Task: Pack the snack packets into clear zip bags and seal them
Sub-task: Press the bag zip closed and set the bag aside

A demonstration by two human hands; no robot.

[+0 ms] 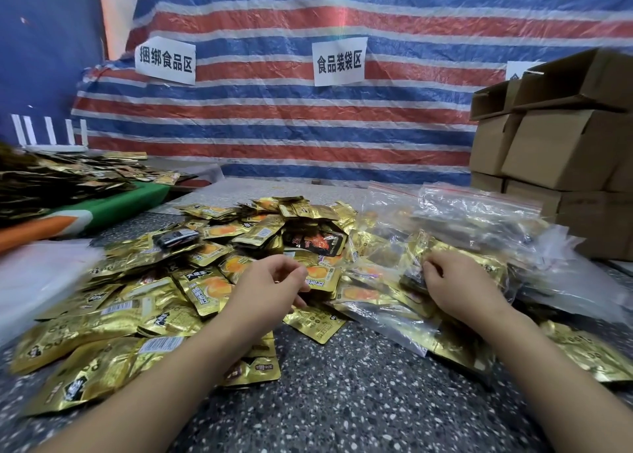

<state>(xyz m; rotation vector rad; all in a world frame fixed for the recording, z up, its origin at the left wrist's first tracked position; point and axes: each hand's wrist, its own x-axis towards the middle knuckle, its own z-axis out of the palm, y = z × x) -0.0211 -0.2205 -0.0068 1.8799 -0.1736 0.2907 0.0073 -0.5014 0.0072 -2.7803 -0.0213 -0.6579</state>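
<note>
The filling step looks underway: the right hand pinches a dark packet at a clear zip bag, while the left hand, loosely curled and empty, hovers over the gold snack packets just below it, likely picking next.

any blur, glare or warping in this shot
Head view: motion blur smears the left-edge gold snack packets and the dark packets on the far left; glare on the foil and the clear zip bags hides their contents; wide-angle distortion tilts the cardboard boxes; both hands stay fairly sharp.
</note>
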